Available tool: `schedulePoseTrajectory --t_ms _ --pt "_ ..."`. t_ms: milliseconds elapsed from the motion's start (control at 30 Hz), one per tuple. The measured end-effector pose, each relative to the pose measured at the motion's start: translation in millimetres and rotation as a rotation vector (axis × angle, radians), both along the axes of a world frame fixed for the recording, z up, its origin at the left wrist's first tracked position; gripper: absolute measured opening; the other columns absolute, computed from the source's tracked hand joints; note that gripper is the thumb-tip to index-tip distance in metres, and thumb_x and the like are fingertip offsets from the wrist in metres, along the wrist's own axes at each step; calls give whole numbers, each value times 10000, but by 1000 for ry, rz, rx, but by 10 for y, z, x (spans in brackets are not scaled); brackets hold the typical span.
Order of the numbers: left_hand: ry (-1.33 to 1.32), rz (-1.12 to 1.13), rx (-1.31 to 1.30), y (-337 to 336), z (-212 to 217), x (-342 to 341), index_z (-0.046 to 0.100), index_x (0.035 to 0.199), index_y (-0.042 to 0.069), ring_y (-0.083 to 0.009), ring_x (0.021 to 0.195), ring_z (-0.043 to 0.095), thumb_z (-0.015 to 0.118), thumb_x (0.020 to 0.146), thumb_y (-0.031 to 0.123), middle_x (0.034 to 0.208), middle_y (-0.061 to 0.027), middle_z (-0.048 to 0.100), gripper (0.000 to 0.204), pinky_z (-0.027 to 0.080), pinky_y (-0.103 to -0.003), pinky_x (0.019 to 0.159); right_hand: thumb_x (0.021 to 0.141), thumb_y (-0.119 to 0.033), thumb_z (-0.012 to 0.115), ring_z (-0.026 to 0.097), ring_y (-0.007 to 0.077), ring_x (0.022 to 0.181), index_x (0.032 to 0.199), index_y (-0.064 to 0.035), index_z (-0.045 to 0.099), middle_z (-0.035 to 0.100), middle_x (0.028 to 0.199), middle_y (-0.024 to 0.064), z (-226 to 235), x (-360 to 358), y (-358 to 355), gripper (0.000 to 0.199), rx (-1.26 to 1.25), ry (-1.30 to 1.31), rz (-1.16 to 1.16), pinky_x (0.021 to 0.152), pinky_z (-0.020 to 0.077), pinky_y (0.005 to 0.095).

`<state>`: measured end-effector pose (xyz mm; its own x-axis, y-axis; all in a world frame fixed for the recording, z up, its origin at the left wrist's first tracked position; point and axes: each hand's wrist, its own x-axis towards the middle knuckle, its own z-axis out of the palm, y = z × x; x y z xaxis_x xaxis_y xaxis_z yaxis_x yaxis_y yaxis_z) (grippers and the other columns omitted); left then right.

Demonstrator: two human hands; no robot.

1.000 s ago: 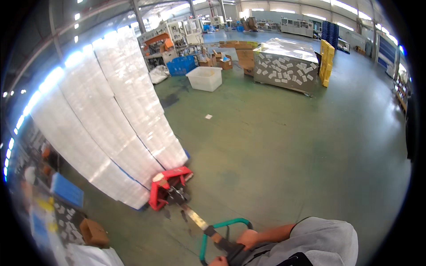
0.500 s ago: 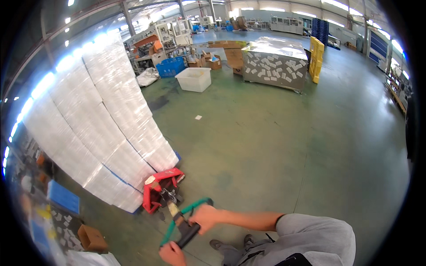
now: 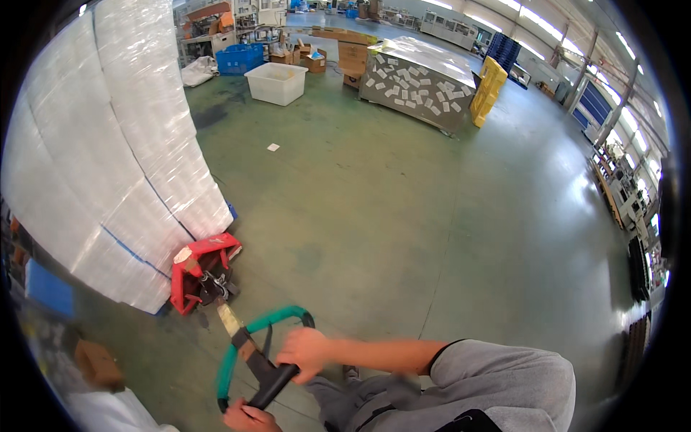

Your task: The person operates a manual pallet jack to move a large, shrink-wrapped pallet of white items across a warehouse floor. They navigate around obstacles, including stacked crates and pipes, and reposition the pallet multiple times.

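Note:
My right hand (image 3: pixel 305 353) is closed around the black crossbar of the pallet jack handle (image 3: pixel 268 389), its arm coming in from the lower right. At the bar's lower end my left hand (image 3: pixel 248 417) is wrapped round the grip, partly cut off by the picture's edge. A green-wrapped loop (image 3: pixel 277 315) curves around the far side of the handle. Beyond it stands the red pallet jack (image 3: pixel 180 282), up against a tall load wrapped in clear film (image 3: pixel 86 144). The load's white packs rise past the top of the view; the forks are hidden beneath it.
Ahead on the green floor stand a white tub (image 3: pixel 277 84), a blue crate (image 3: pixel 240 59) and cardboard boxes (image 3: pixel 353 57). A large grey box with white labels (image 3: pixel 417 83) has a yellow pallet (image 3: pixel 489 90) upright beside it. Low on the left lies a carton (image 3: pixel 98 366).
The load, jack and both hands now appear further left in the view, and the background is tilted. The handle shows more of its loop. Both hands keep their hold.

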<state>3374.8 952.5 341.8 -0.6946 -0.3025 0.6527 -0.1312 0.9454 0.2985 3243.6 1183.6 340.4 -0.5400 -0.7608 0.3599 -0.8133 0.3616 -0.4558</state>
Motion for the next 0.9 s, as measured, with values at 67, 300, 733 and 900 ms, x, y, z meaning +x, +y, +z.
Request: schedulePoseTrajectory --t_ms 67,300,733,900 --pt "-82 -39 5 -62 -348 313 707 867 96 -360 652 524 462 887 225 728 -133 577 277 401 -483 617 654 -449 706 592 247 733 961 -173 626 611 796 16 -264 257 110 420 55 -14 38 654 457 395" --pt "-580 -186 26 823 -1334 1490 656 860 91 -370 777 573 511 884 284 822 -162 606 243 454 -496 690 692 -434 739 650 308 897 1072 -111 636 660 900 100 -1632 1268 592 510 671 -426 87 757 512 445" --pt "-791 -89 208 -288 -809 163 701 935 1 -417 859 652 603 871 488 871 -227 685 501 489 -510 755 519 -374 814 686 296 749 844 -146 741 699 764 102 212 220 -65 404 545 -468 114 635 519 434" --pt "-446 -7 292 -368 614 -826 661 819 15 -351 641 620 625 872 390 688 -178 633 381 468 -450 619 544 -458 781 684 288 774 1022 -197 702 699 802 76 923 -580 -327 551 371 -289 24 647 528 448"
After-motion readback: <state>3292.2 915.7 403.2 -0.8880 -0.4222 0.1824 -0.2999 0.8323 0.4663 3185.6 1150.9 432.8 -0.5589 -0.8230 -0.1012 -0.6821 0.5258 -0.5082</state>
